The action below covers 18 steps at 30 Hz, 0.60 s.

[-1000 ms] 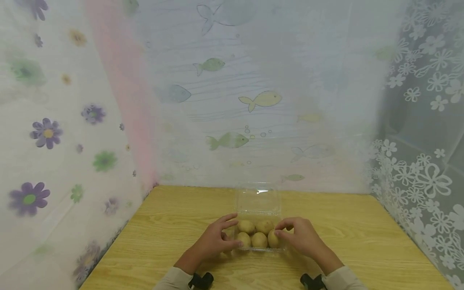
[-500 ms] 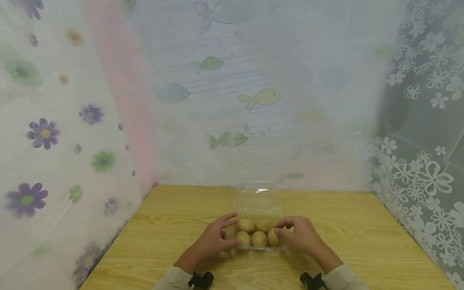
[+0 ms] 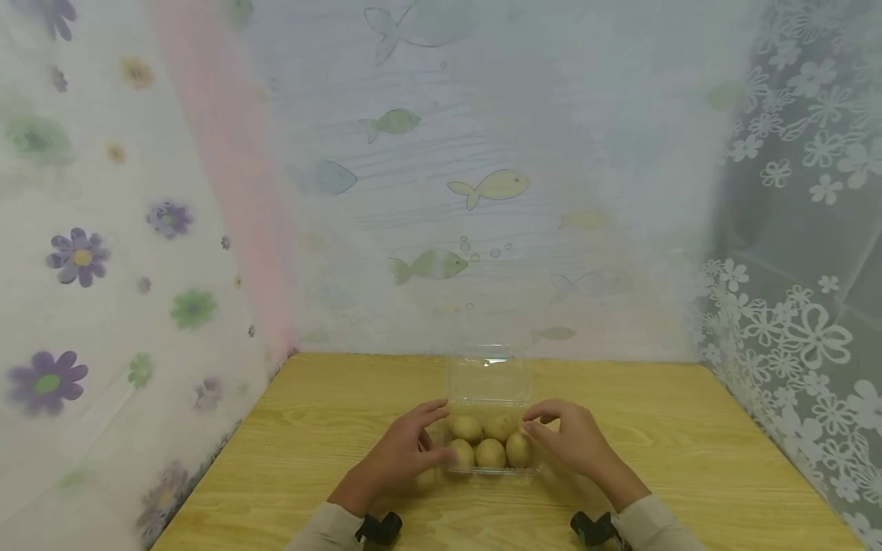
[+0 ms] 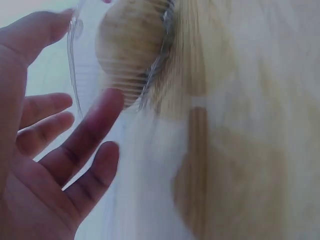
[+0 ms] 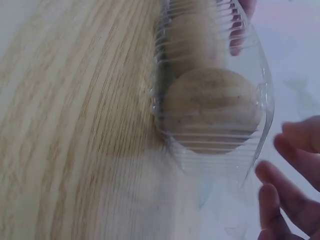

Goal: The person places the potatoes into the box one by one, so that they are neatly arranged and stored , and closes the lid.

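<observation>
A clear plastic clamshell box (image 3: 491,472) lies on the table with its lid (image 3: 489,375) raised at the back. Several round, yellow-brown potatoes (image 3: 491,454) fill its base in two rows. My left hand (image 3: 406,451) is at the box's left end, fingers spread; in the left wrist view its thumb and a fingertip reach the clear wall, beside a potato (image 4: 131,42). Just beyond the right rim is my right hand (image 3: 579,440), thumb and index tips close together with nothing visible between them. In the right wrist view the fingers stand apart from the box and the potato (image 5: 212,110).
The wood-grain table (image 3: 331,390) extends to both sides of the box. Behind it hangs a pale curtain with fish (image 3: 489,187), and flowered sheets (image 3: 79,256) flank the left and right. Small black cameras (image 3: 380,528) sit at the wrists.
My right hand's fingertips have lifted slightly off the front right potato, which shows more fully now. The left hand has stayed at its end of the box.
</observation>
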Tool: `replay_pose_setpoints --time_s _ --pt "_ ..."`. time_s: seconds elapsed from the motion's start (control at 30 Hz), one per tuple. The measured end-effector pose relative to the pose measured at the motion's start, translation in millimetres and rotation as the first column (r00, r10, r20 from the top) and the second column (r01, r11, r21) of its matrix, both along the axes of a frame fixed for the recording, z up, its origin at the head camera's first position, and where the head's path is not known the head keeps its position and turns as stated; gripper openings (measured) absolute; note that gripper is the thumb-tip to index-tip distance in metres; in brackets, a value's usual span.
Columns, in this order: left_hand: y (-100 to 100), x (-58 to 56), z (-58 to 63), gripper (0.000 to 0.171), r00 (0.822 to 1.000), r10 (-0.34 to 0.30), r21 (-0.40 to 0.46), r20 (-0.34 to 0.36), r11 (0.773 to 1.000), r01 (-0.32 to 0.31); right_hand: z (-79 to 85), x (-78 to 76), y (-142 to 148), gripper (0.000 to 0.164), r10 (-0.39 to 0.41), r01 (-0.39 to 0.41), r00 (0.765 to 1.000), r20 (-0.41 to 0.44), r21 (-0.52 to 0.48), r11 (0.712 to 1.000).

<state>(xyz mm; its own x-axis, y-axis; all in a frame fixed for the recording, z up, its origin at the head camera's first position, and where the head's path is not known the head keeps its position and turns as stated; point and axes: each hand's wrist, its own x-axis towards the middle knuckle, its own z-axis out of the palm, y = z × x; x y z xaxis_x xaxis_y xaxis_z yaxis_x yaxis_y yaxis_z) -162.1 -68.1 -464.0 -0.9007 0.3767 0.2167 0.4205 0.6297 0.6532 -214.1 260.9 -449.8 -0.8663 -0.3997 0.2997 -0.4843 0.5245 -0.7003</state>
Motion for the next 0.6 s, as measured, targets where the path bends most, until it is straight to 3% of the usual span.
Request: replay_pose_setpoints --time_s 0.13,0.23,0.4,0.6 --pt "-2 -6.5 1.7 0.073 0.997 0.059 -0.031 -0.039 0.998 -0.06 -0.1 -4.6 0 0.021 -0.03 0.029 0.999 -0.03 -0.043 0.999" --pt "-2 -12.9 3.4 0.076 0.993 0.116 -0.027 -0.011 0.993 -0.116 0.2 -9.8 1 0.035 -0.038 0.037 0.999 -0.011 -0.056 0.998" --pt "0 -24.7 9.0 0.078 0.975 0.198 0.032 0.099 0.979 -0.202 5.4 -20.3 1 0.058 -0.017 0.019 0.998 0.059 -0.043 0.999" --pt "2 -41.4 15.3 0.088 0.928 0.277 0.117 0.25 0.943 -0.313 12.9 -30.7 -1 0.08 -0.021 0.028 0.979 0.203 -0.031 0.999"
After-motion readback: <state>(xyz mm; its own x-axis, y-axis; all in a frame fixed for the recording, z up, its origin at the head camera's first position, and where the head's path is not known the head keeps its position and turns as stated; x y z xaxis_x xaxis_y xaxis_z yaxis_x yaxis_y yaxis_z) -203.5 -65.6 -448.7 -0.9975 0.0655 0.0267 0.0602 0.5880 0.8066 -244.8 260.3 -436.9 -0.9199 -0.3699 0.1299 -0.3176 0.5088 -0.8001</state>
